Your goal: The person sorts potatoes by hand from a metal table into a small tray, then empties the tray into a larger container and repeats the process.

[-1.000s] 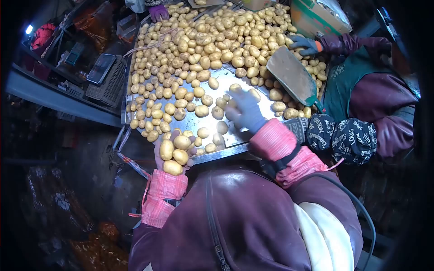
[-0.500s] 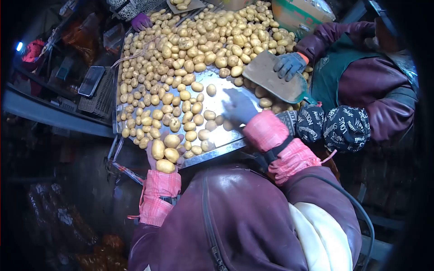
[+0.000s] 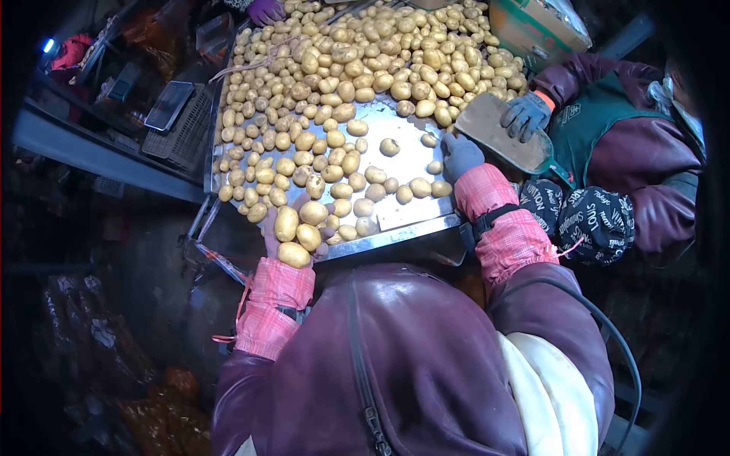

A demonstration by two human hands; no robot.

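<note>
My left hand [image 3: 269, 229], palm up at the table's near edge, cradles several potatoes [image 3: 287, 224] against its fingers. To the right, my right hand [image 3: 461, 156] wears a grey-blue glove and reaches low over the metal table [image 3: 414, 137]. Its fingers point away from me, slightly apart, and I see nothing held in them. A single potato [image 3: 430, 140] lies just left of its fingertips, and another sits by its side. Close by is the brown-faced scoop [image 3: 487, 125] under a co-worker's gloved hand [image 3: 526, 115]. Loose potatoes lie between my hands.
A large heap of potatoes [image 3: 357, 57] covers the table's far part. A co-worker in a green apron [image 3: 585, 110] stands at the right. Another person's purple glove [image 3: 266, 11] shows at the far left. A cardboard box [image 3: 540, 32] stands at the back right.
My right hand has moved right, from over the bare metal towards the scoop. My left hand still holds its potatoes. The whole view has shifted, so the table appears further right.
</note>
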